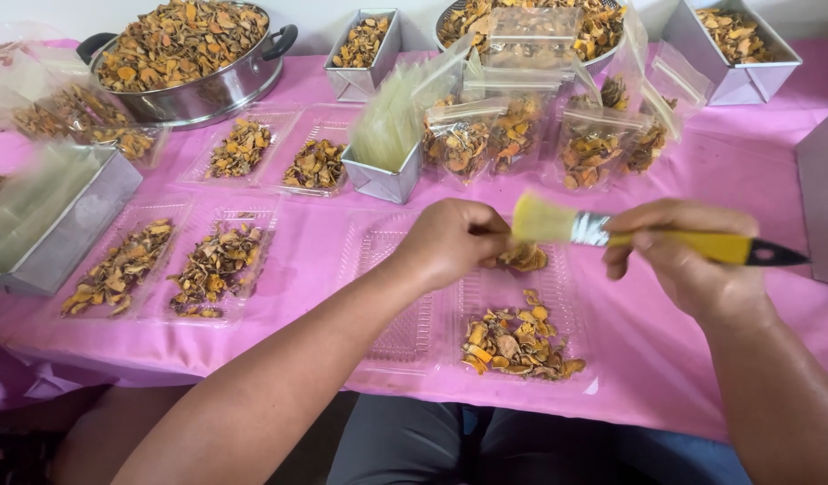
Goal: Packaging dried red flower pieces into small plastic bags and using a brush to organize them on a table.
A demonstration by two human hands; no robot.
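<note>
The right hand [679,260] is closed around the yellow handle of a brush [611,232], gripping it so the pale bristles point left toward the other hand. The left hand [450,241] is curled shut over a few dried orange slices [522,258], pinching them just under the bristles; the fingertips are hidden behind the knuckles. Both hands hover above an open clear tray [557,305] that lies on the pink counter [701,180] in front of the person. The near end of that tray holds a small heap of slices [517,343]; its hinged lid [387,287] lies flat to the left.

Further left, two filled trays [167,265] sit side by side, and two more [279,153] lie behind them. A metal tin [391,175] stuffed with clear bags stands behind the hands, beside a row of filled bags [522,135]. A big steel pot [194,58] heaped with slices stands at the back left, with smaller tins [364,49] of slices along the back edge. A long tin [50,216] of bags lies at the far left.
</note>
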